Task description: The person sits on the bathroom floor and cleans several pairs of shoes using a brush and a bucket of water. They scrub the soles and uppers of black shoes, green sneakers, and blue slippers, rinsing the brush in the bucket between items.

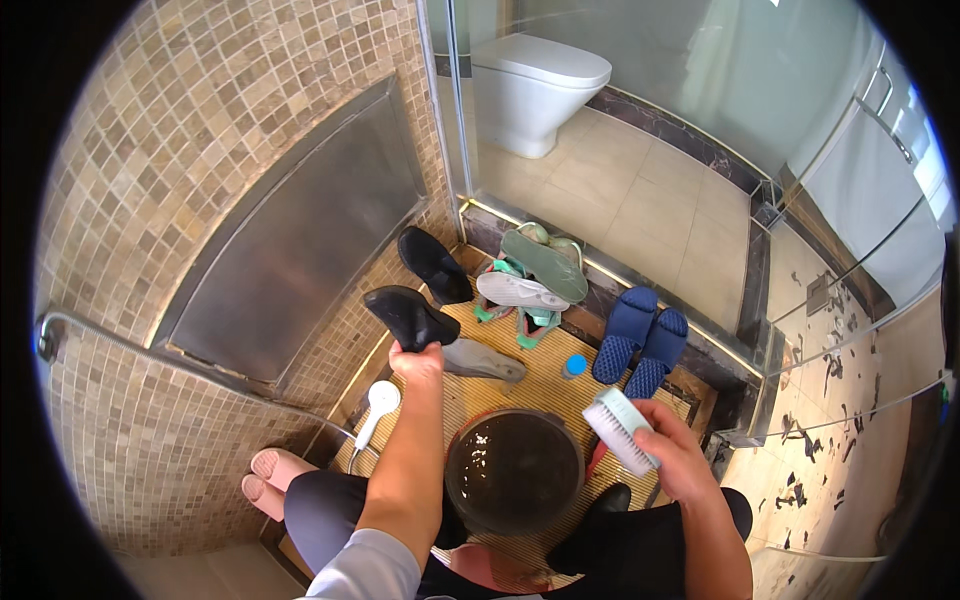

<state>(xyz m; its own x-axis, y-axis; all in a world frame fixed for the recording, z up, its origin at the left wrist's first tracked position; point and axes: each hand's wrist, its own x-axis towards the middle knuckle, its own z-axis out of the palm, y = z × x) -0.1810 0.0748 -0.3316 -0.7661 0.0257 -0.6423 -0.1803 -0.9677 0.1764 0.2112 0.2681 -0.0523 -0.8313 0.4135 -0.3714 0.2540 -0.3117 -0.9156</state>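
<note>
My left hand [415, 364] grips a black shoe [408, 316] by one end and holds it up near the tiled wall. In my right hand [676, 452] is a scrub brush [620, 430] with a pale mint back and white bristles, turned toward the left. Between my arms stands a round basin [452, 470] of dark water, apart from both hands. Another black shoe [434, 264] rests against the wall beyond the held one. Just right of my left hand, a grey shoe or sole [485, 360] lies on the floor, partly hidden.
Green-trimmed shoes [540, 322] and loose insoles [545, 264] lean by the raised sill. Blue slippers [640, 340] stand right of them, near a blue-capped bottle [574, 366]. A shower head [381, 400] and pink slippers [272, 480] are at left. Glass panels [840, 290] flank the right.
</note>
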